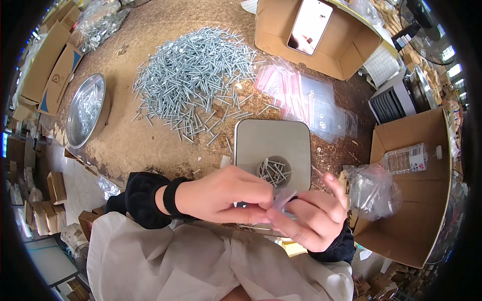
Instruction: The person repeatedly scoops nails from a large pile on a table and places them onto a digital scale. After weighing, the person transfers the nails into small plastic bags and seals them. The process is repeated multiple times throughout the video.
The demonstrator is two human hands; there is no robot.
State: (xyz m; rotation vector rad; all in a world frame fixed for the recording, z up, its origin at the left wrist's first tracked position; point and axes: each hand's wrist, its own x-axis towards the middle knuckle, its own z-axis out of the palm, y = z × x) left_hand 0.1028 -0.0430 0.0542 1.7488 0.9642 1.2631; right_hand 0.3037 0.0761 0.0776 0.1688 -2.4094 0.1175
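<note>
A small clear plastic bag (284, 198) is pinched between my two hands, close to my body. My left hand (223, 194) is closed on one side of it with thumb and forefinger. On the other side, my right hand (314, 215) grips it, its other fingers partly bent. Just beyond them stands a scale with a square metal plate (271, 138). A round cup holding several screws (273, 171) sits on the plate's near part. Past the scale a large heap of silvery screws (193, 72) covers the table, with some strewn at its near edge.
Flat zip bags with pink edges (291, 90) lie right of the heap. A cardboard box (346, 50) behind them holds a phone (310, 27). On the right, another carton (411, 210) contains a plastic bottle (406, 159) and crumpled bags (374, 190). A metal bowl (103, 113) stands left.
</note>
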